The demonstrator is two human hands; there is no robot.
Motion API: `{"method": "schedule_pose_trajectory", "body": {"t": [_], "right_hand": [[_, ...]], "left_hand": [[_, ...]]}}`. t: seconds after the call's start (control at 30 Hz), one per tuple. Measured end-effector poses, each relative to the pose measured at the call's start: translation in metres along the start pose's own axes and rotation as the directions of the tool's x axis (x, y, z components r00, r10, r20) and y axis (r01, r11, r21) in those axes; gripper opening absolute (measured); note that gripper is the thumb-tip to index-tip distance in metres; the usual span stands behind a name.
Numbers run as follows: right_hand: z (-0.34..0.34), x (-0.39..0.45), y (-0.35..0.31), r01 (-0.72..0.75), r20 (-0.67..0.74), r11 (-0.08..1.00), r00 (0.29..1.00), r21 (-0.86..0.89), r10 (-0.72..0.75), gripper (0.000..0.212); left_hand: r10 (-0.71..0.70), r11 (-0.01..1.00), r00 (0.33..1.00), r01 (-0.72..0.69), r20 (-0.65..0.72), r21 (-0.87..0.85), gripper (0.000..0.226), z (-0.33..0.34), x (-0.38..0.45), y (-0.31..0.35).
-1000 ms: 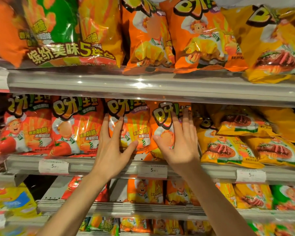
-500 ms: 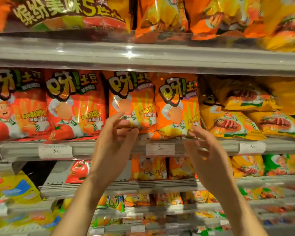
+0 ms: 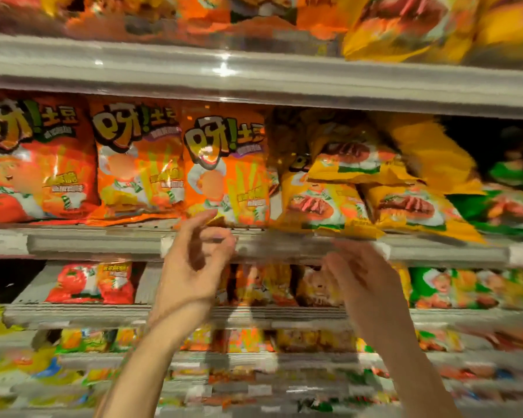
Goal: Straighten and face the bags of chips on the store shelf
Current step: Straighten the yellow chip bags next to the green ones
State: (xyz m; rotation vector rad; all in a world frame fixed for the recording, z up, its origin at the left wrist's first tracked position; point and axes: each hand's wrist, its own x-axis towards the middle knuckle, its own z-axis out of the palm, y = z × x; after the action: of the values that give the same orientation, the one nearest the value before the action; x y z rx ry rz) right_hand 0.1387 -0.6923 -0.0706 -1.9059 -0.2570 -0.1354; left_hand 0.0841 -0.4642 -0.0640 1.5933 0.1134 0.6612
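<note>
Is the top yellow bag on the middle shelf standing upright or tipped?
Tipped. The top yellow bag lies slanted across two yellow bags beneath it, while the orange bags beside them stand upright.

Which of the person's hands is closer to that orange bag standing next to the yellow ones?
Left. The left hand is just below the orange bag, fingertips near its bottom edge. The right hand is lower and further right, beneath the yellow bags.
</note>
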Motion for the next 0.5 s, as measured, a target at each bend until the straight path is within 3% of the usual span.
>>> {"method": "schedule_pose_trajectory", "body": {"t": [0.13, 0.37, 0.5], "right_hand": [[-0.043, 0.015, 0.006, 0.059, 0.043, 0.998, 0.997, -0.026, -0.057, 0.023], [-0.075, 0.038, 0.006, 0.09, 0.044, 0.996, 0.995, 0.018, -0.091, 0.017], [-0.083, 0.053, -0.006, 0.229, -0.02, 0.969, 0.973, -0.098, -0.232, 0.018]], "left_hand": [[-0.009, 1.0, 1.0, 0.009, 0.001, 0.021, 0.038, 0.043, -0.01, 0.012], [-0.01, 0.992, 1.0, 0.011, -0.009, 0.125, 0.033, 0.078, -0.005, 0.046], [0.058, 0.971, 0.998, -0.061, 0.021, 0.233, 0.037, 0.093, 0.027, 0.053]]}}
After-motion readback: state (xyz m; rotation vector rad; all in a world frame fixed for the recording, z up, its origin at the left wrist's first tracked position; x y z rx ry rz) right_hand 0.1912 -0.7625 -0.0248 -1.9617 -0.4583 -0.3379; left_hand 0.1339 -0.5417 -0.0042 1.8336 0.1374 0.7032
